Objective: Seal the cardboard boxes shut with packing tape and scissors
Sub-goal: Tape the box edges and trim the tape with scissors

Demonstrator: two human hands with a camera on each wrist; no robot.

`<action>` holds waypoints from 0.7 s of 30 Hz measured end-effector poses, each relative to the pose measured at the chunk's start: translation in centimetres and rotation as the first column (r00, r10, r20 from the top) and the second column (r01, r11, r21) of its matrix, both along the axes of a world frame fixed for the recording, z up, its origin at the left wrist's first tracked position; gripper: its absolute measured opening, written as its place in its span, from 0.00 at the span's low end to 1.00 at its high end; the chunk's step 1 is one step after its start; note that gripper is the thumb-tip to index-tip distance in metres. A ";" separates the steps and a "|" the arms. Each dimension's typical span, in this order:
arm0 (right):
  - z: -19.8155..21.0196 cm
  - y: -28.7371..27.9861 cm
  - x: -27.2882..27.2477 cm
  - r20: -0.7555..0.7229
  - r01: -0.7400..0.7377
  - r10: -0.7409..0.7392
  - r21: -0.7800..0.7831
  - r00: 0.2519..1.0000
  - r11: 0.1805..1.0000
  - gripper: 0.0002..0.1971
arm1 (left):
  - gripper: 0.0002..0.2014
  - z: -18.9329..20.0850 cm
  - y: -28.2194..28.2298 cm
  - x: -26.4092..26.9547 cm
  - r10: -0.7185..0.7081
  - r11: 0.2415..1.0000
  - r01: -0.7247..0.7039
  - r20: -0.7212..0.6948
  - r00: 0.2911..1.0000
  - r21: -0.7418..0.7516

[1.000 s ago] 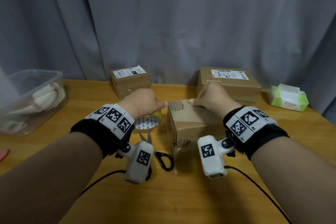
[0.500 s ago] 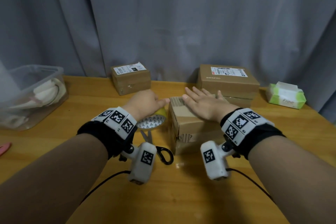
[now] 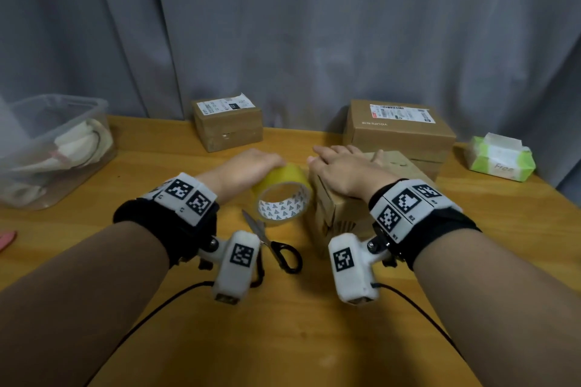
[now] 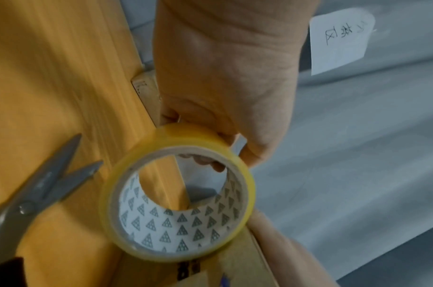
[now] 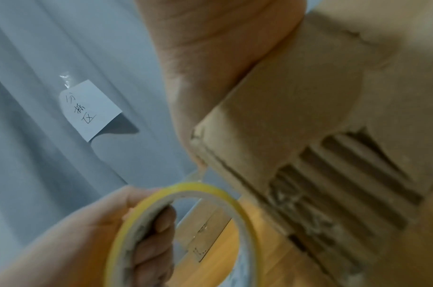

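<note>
At frame centre, the left hand (image 3: 248, 168) grasps a glossy yellow tape roll (image 3: 283, 195), fingers hooked through its triangle-printed core. Just right, the right hand (image 3: 342, 171) lies flat, fingers straight, on the torn corrugated cardboard box (image 3: 338, 214). Metal scissors (image 3: 270, 240) lie below.

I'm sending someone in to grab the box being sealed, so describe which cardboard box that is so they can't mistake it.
On the wooden table, look nearest the front edge, ahead of the two labelled boxes by the grey curtain. The unlabelled cardboard box lies under the right hand, beside the yellow tape roll gripped by the left hand. It alone has torn corrugated patches.
</note>
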State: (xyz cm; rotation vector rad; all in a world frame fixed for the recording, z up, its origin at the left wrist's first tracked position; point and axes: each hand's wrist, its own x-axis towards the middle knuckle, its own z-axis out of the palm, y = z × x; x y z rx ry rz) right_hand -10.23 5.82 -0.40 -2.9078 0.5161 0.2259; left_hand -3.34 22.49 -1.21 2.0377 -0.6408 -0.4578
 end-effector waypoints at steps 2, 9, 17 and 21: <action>0.0 -0.1 0.2 0.001 -0.008 0.008 0.005 1.000 1.000 0.29 | 0.20 -0.1 0.9 0.3 0.001 1.000 -0.001 0.008 1.000 -0.008; 0.1 -0.1 -0.2 0.016 -0.022 0.022 -0.006 1.000 1.000 0.28 | 0.23 -0.7 -0.2 -0.2 -0.157 0.860 -0.008 0.280 0.947 0.510; 1.1 3.9 0.9 -0.160 0.184 -0.222 -0.220 0.962 0.958 0.36 | 0.24 -1.6 -1.4 -0.4 -0.174 0.830 -0.142 0.492 0.853 0.540; 0.5 4.6 0.7 -0.132 0.216 -0.240 -0.172 0.962 0.961 0.41 | 0.25 -1.8 -1.1 -0.8 -0.149 0.886 -0.094 0.472 0.869 0.454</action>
